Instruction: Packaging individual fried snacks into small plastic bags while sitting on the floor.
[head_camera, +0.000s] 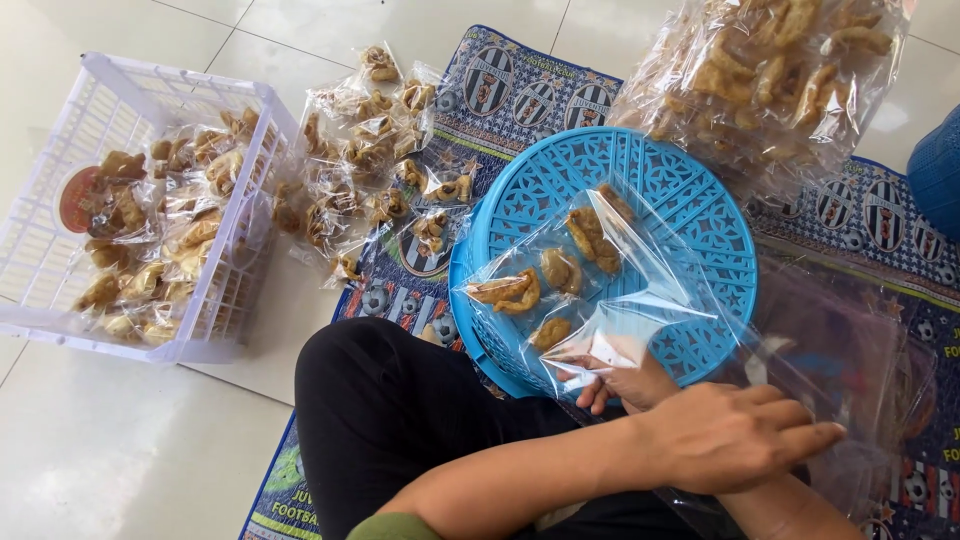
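A small clear plastic bag (585, 285) with a few fried brown snack pieces lies on top of an upturned blue lattice basket (690, 205). My right hand (625, 385) grips the bag's near open end at the basket's front edge. My left arm crosses over it, and my left hand (735, 435) lies flat, palm down, fingers pointing right, on a loose pile of empty clear bags (850, 350). It does not visibly hold anything.
A big clear sack of the same snacks (770, 70) stands behind the basket. Several filled small packets (370, 140) lie on the patterned mat (520, 70) and tiled floor. A white plastic crate (60, 260) at left holds more packets. My black-clad leg (400, 420) is in front.
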